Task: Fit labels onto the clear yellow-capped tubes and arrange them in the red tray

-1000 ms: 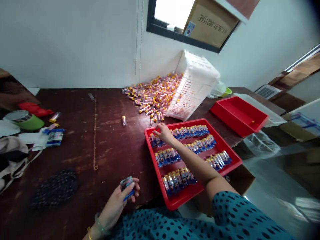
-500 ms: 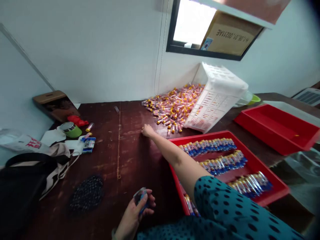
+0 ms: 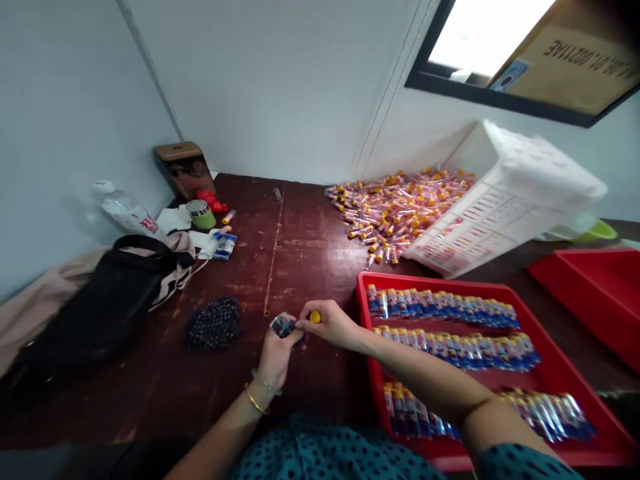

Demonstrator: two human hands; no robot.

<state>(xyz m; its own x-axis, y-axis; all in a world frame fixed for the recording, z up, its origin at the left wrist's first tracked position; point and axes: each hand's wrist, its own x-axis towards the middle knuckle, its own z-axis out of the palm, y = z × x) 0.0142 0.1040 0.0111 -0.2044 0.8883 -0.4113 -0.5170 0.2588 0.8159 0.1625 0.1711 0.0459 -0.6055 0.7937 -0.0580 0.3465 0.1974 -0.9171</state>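
Over the near middle of the brown table, my left hand (image 3: 274,357) is closed on a small stack of clear, dark-blue printed wrappers (image 3: 283,325). My right hand (image 3: 336,325) meets it from the right, fingers curled round a small tube whose yellow cap (image 3: 315,317) shows; the rest of the tube is hidden. Its fingertips touch the wrappers' edge. Right of my hands, a red tray (image 3: 367,320) bears rows of yellow-capped tubes in blue printed wrappers (image 3: 440,303). Beyond it lies a heap of loose pink tubes with yellow caps (image 3: 400,207).
A white basket (image 3: 480,220) lies tipped beside the heap, and another red tray (image 3: 585,293) stands at the right. On the left are a black bag (image 3: 95,313), a dark dotted cloth (image 3: 214,324), a plastic bottle (image 3: 125,208) and a green tin (image 3: 201,215).
My right hand has come back from near the heap to my left hand, now with a yellow-capped tube in it. My left hand has moved slightly forward. The view has turned left.
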